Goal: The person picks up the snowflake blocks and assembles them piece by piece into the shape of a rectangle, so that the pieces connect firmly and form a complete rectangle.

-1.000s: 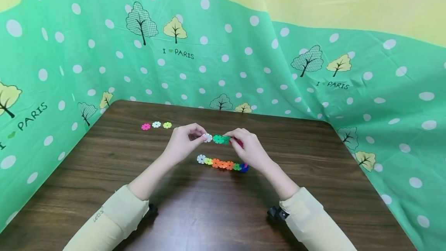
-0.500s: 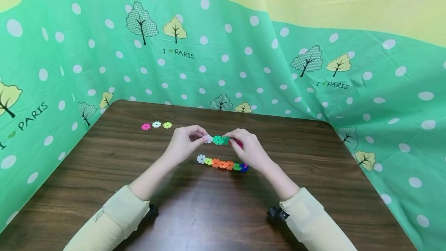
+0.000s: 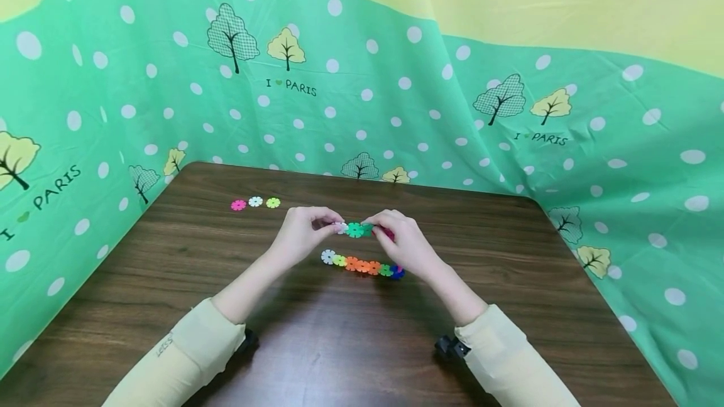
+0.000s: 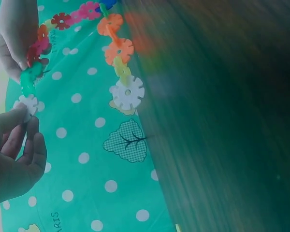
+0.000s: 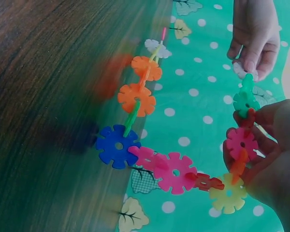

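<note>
Above the table, my left hand (image 3: 301, 232) pinches a white flower-shaped notched disc (image 4: 30, 105) between thumb and fingers. My right hand (image 3: 405, 238) grips a chain of interlocking discs near its green end disc (image 3: 354, 230). The white disc meets that green disc edge to edge; whether their slots are joined I cannot tell. From the right hand the chain curves round through a pink disc (image 5: 241, 144), a yellow disc (image 5: 228, 193), a blue disc (image 5: 118, 146) and orange discs (image 5: 137, 99). Its other end carries a pale white disc (image 4: 128, 92). The right fingers hide some links.
Three loose discs lie in a row at the back left of the brown wooden table (image 3: 170, 269): a pink disc (image 3: 238, 205), a white disc (image 3: 256, 201) and a yellow-green disc (image 3: 273, 203). A green dotted cloth (image 3: 396, 93) hangs behind the table and along both sides.
My left hand has shifted slightly right and down, bringing the white disc closer against the green disc. The right hand and the rest of the chain have hardly moved.
</note>
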Motion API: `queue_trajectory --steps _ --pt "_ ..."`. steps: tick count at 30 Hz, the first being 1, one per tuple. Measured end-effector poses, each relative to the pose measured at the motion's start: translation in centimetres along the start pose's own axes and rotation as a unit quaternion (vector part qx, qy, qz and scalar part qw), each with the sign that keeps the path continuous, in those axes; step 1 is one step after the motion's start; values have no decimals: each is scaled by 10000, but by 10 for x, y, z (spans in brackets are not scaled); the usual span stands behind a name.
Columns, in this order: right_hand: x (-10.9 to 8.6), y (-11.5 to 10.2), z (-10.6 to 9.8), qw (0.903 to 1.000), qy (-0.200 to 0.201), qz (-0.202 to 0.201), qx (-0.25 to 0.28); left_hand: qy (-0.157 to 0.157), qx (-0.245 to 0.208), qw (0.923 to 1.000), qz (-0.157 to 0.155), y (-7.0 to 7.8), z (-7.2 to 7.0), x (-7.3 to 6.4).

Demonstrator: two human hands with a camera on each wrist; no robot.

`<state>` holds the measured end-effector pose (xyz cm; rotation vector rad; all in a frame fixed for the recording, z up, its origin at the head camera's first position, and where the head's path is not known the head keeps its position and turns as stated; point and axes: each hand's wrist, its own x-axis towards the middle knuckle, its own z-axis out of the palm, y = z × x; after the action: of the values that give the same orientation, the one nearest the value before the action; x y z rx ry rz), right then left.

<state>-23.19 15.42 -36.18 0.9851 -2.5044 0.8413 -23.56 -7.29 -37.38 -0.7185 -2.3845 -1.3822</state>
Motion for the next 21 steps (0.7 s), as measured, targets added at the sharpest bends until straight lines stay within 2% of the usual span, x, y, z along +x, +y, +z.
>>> queue_trajectory --steps 4,8,14,17,21 --pt "1 -1 1 9999 -90 -56 83 75 71 9998 181 0 1 1" --pt "1 -2 3 9998 -167 21 71 174 202 9995 187 0 1 0" --pt "3 -2 8 9999 99 -40 -56 290 173 9989 313 0 4 -2" --pt "4 -3 8 9997 220 -73 76 435 168 9980 435 0 6 -3" --pt "4 -6 8 9991 260 94 320 598 160 9970 471 1 7 -4"
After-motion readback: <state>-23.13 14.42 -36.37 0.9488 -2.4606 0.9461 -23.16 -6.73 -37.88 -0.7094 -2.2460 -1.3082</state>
